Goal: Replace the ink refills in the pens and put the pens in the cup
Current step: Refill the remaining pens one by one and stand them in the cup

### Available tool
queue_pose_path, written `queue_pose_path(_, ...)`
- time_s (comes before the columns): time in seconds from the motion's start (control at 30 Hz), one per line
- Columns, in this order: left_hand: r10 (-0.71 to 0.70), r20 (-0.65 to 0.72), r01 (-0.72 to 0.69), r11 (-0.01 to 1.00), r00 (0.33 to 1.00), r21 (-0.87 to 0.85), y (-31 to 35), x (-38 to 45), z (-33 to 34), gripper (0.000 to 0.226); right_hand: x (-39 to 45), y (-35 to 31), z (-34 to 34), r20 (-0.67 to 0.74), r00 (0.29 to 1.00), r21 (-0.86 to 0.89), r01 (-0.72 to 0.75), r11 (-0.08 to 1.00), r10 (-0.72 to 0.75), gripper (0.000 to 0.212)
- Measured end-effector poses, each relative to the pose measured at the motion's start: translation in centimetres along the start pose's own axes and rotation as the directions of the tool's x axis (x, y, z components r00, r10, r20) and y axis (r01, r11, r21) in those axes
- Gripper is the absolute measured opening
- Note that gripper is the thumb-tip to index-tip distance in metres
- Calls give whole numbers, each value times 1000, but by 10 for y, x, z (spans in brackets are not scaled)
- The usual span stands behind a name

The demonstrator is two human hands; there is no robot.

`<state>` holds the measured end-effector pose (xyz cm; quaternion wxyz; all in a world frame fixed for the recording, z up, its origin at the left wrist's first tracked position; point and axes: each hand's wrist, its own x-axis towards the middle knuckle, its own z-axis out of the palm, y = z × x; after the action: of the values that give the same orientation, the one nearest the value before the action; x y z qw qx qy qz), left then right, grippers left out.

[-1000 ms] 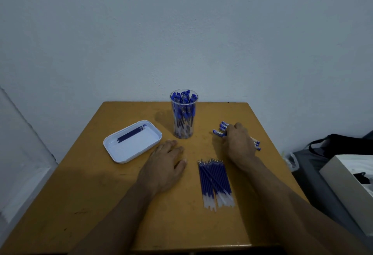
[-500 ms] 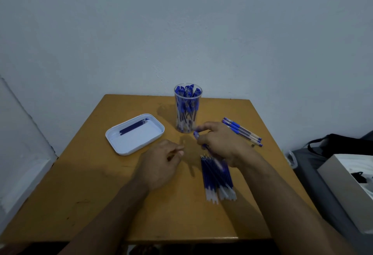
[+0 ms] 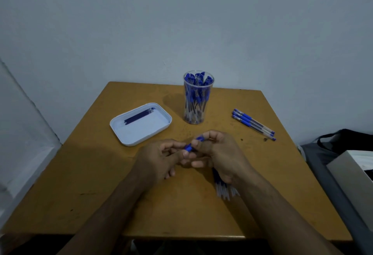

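Both hands meet over the middle of the table on one blue pen [image 3: 193, 143]. My right hand [image 3: 220, 153] grips its barrel; my left hand [image 3: 161, 158] pinches its blue end. A clear cup [image 3: 198, 101] full of blue pens stands behind them. Three blue pens [image 3: 253, 124] lie at the right. A bundle of blue refills [image 3: 223, 188] lies partly hidden under my right wrist. The white tray [image 3: 129, 135] at the left holds a few dark refills [image 3: 139, 116].
The wooden table [image 3: 101, 194] ends close to me and stands against a pale wall. Off its right edge sit a dark bag [image 3: 343, 139] and a white box [image 3: 355, 176].
My right hand picked one pen from the group at the right and brought it to the middle. My left hand rose off the table and took hold of the pen's end.
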<state>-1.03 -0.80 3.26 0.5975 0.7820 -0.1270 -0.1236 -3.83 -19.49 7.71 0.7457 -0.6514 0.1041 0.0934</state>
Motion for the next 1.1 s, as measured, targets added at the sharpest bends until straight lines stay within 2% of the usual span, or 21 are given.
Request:
queue_pose_path(0.17, 96, 4, -96, 995, 995, 31, -3, -4, -1, 20, 4, 8, -5, 11, 996, -12, 84, 996, -83, 16)
queue_pose_path(0.33, 102, 17, -103, 994, 995, 33, -9, -3, 1, 13, 7, 11, -6, 19, 987, -117, 160, 980, -159, 13)
queue_pose_path(0.47, 112, 13, -112, 993, 994, 30, -10, -3, 1, 14, 8, 11, -7, 53, 981, -155, 192, 969, -186, 12)
queue_pose_path(0.77, 194, 49, -199, 971, 980, 136, -12, 0, -2, 20, 5, 9, -9, 105, 975, -198, 215, 956, -197, 13)
queue_pose_path(0.93, 166, 61, -171, 981, 984, 91, -12, 1, -4, 21, 2, 2, -15, 133, 973, -80, 200, 977, -188, 12)
queue_pose_path(1.03, 144, -3, -143, 988, 990, 61, -10, 1, -1, 18, 3, 2, -14, 53, 977, -108, 209, 972, -205, 13)
queue_pose_path(1.1, 135, -119, -129, 990, 984, 56, -9, 1, 0, 19, 6, 5, -15, -94, 934, -293, 306, 906, -346, 5)
